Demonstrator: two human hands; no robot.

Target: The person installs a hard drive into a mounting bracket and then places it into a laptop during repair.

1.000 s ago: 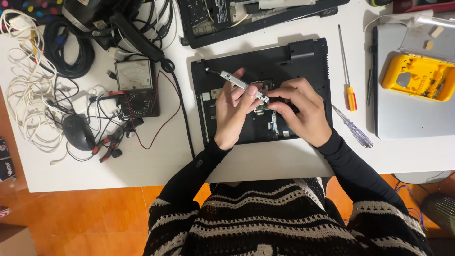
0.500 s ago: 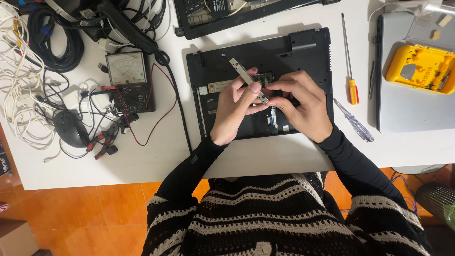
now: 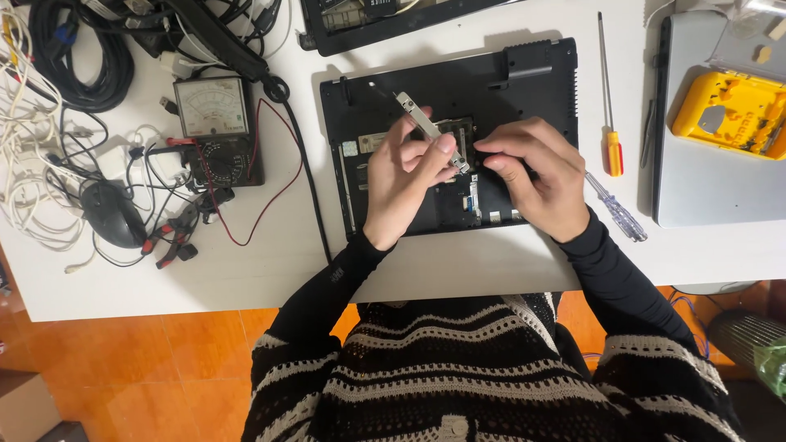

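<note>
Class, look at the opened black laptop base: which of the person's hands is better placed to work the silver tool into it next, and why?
Probably the left hand: it already holds the silver tool, tip down at the laptop base; the right hand only steadies beside it.

Silver tool (image 3: pixel 426 127) in the left hand (image 3: pixel 405 184) now swung steeper than a second ago, tip lowered beside the right hand (image 3: pixel 536 176), both hands drawn closer over the laptop base (image 3: pixel 524 78)

White rectangular dial face (image 3: pixel 211 106) of a black meter (image 3: pixel 217 131) seen well left of the left hand (image 3: pixel 405 184), small pale square label (image 3: pixel 350 148) stuck on the black laptop base (image 3: pixel 524 82) just left of that hand.
</note>
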